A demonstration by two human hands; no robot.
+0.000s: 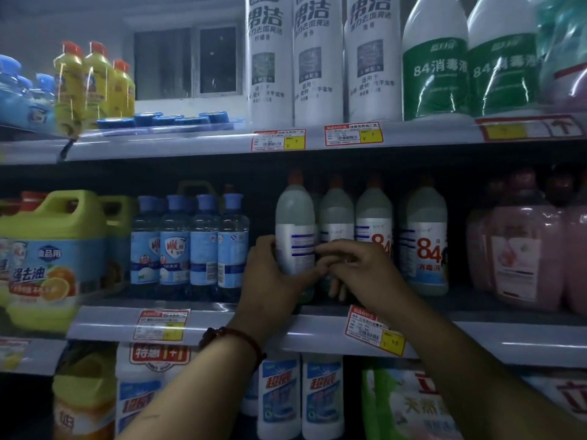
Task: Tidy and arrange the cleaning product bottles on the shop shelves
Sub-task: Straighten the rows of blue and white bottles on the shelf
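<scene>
On the middle shelf [222,322], mid-job on the row of orange-capped 84 disinfectant bottles. My left hand [273,281] grips the leftmost bottle [293,223], fingers curled round its lower body. It stands upright at the shelf front, but small print faces out, not the "84". My right hand [359,268] is just beside it, fingers curled in at the seam between that bottle and the second bottle [336,214]. Cannot tell if they clamp either one or only touch.

Done, by my read: the third bottle [373,217] and fourth bottle [425,236] show "84" forward and stand in line. The blue-capped clear bottles [190,242] to the left look roughly lined up. The tall white bottles [317,58] on the shelf above are faced too.

Left: turn the leftmost bottle label-out and check the second, whose label my hand mostly hides. The lower shelf is half hidden by my arms and the edges are blurred, so no call there. Roughly halfway on this row.
</scene>
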